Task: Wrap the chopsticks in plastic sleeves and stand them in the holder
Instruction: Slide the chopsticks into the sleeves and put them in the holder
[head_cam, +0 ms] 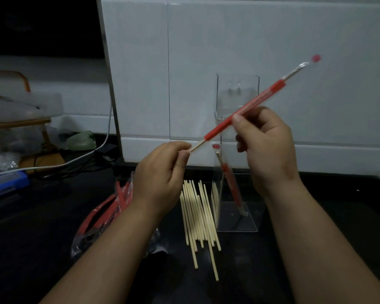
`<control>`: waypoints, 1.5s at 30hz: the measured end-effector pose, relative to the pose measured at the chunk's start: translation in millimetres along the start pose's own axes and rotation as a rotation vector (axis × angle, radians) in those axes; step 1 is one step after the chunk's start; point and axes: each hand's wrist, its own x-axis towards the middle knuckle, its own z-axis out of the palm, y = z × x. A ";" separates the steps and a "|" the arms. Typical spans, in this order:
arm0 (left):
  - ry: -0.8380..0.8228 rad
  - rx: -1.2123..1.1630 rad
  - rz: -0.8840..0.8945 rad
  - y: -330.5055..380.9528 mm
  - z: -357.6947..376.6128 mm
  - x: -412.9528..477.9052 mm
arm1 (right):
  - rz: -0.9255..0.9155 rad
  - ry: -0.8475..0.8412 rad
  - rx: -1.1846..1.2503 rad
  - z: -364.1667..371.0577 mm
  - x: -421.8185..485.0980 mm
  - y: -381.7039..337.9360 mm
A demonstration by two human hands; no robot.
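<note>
My left hand pinches the bare lower end of a pair of chopsticks held up slantwise. A red-and-clear plastic sleeve covers most of that pair, and my right hand grips the sleeve near its middle. Behind my hands a clear acrylic holder stands on the black counter, with one sleeved pair leaning inside it. Several bare wooden chopsticks lie loose on the counter left of the holder. A bag of red sleeves lies under my left forearm, partly hidden.
A white tiled wall rises right behind the holder. At the far left sit a wooden rack, clear plastic bags, a blue box and a white cable running across the counter.
</note>
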 end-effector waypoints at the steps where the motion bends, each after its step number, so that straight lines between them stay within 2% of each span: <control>1: 0.014 0.009 -0.007 -0.9 -0.6 0.1 | 0.011 0.066 0.052 -2.1 1.7 -0.4; 6: 0.012 0.101 -0.075 -5.7 -3.3 1.8 | -0.048 0.394 0.283 -8.6 5.5 -4.7; 8: -0.001 0.173 -0.132 -10.3 -5.6 3.2 | -0.058 0.468 0.258 -10.4 6.3 -4.9; 10: -0.031 0.255 -0.223 -16.9 -7.6 5.1 | -0.057 0.488 0.134 -10.9 6.3 -2.4; 13: -0.097 0.345 -0.333 -25.4 -8.0 7.0 | -0.045 0.405 -0.138 -9.6 6.4 4.6; 17: -0.145 0.388 -0.357 -26.7 -7.3 7.0 | -0.030 0.245 -0.426 -6.1 2.6 14.5; 20: -0.146 0.409 -0.372 -28.6 -9.3 7.2 | -0.043 0.192 -0.517 -3.5 -0.9 15.2; 24: -0.128 0.428 -0.437 -34.7 -14.9 8.5 | -0.057 0.198 -0.544 -2.8 -0.8 15.1; 27: -0.175 0.450 -0.480 -38.8 -17.1 9.1 | -0.075 0.206 -0.550 -2.4 -0.6 17.8; 33: -0.459 0.583 -0.574 -42.7 -18.4 7.6 | -0.170 0.210 -0.480 0.3 -1.8 19.0; 38: -0.651 0.649 -0.608 -41.3 -15.0 7.0 | -0.427 0.231 -0.335 4.4 -8.1 11.9; 41: -0.685 0.639 -0.606 -40.8 -12.9 5.7 | -0.640 0.195 -0.279 7.9 -16.3 6.9; 45: -0.679 0.635 -0.594 -41.1 -12.4 4.5 | -0.753 0.100 -0.323 15.9 -24.5 7.9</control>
